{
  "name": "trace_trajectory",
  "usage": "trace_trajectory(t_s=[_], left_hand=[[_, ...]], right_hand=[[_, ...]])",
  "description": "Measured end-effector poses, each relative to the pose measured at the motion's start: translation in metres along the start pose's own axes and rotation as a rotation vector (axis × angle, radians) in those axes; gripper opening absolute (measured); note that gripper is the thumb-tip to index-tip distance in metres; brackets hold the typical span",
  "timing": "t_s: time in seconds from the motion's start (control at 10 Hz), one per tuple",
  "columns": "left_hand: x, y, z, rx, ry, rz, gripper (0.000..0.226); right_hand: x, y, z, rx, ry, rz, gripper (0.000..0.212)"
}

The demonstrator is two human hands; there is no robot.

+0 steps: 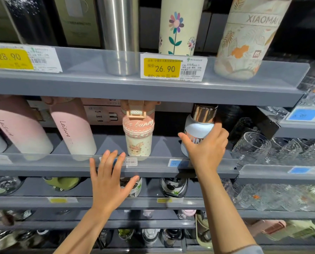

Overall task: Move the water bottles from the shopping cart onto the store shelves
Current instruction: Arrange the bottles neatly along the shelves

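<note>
1. Placing a bottle, head view: the right hand (207, 149) wraps the white bottle (198, 131) with the shiny rose-gold cap (204, 112), which stands upright on the middle shelf (153, 168), just right of the pink bunny cup (138, 136); thumb on the left of the body, fingers (221, 131) curled round its right side
2. The left hand (110, 182) is empty, its fingers spread and held flat in front of the shelf's front rail; whether it touches the rail cannot be told
3. Step in hand, as a judgement: setting this bottle into its row; its base looks down behind the clear rail, though the hand hides the contact
4. Next move, as a judgement: loosen the grasp without tipping the bottle, draw the hand back clear of the upper shelf (144, 88), then return to the shopping cart, which is not in view
5. Appearance of the task's thing: smooth matte white body, partly hidden lettering, narrow shoulder under a mirror-bright cap whose top reaches close beneath the shelf above; two pink "Leisure" bottles (74, 129) lean further left
</note>
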State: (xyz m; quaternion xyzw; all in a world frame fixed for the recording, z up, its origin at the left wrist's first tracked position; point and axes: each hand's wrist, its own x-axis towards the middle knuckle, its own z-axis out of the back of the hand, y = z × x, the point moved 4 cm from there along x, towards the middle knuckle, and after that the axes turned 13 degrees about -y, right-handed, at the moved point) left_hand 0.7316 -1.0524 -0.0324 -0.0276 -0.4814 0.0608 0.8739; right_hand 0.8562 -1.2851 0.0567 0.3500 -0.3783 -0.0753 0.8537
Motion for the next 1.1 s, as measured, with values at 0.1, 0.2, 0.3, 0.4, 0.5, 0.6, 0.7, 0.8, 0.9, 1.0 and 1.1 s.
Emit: trace_trajectory(t_s=[0.1,0.2,0.3,0.4,0.5,0.6,0.7,0.8,0.9,1.0,1.1], left_hand=[[0.0,0.0,0.0,0.0,0.003,0.004,0.067],[0.0,0.0,0.0,-0.001,0.011,0.01,0.068],[0.002,0.0,0.001,-0.012,0.026,0.019,0.068],[0.002,0.0,0.001,-0.014,0.052,0.036,0.067],[0.001,0.0,0.0,-0.021,0.064,0.051,0.068],[0.001,0.0,0.001,-0.016,0.077,0.057,0.068],[0.001,-0.001,0.003,-0.003,0.101,0.063,0.068],[0.001,-0.001,0.004,-0.014,0.118,0.062,0.065],[0.001,0.002,0.007,-0.018,0.12,0.023,0.063],[0.002,0.003,0.014,-0.041,0.135,-0.023,0.063],[0.002,0.009,0.019,-0.106,0.189,-0.038,0.068]], right_hand=[[0.001,-0.01,-0.002,0.231,0.088,-0.064,0.092],[0.003,-0.019,-0.002,0.395,0.209,-0.136,0.082],[0.002,-0.016,0.0,0.362,0.128,-0.164,0.082],[-0.002,-0.007,0.002,0.145,-0.008,-0.137,0.088],[-0.008,0.001,0.0,0.031,-0.063,-0.18,0.092],[-0.012,0.005,-0.002,0.056,-0.111,-0.217,0.093],[-0.015,0.006,-0.005,0.054,-0.146,-0.241,0.095],[-0.017,0.007,-0.007,0.03,-0.182,-0.254,0.098],[-0.019,0.009,-0.006,0.012,-0.175,-0.248,0.102],[-0.022,0.011,0.003,0.073,-0.158,-0.211,0.106],[-0.042,0.011,0.025,0.181,-0.129,-0.196,0.105]])
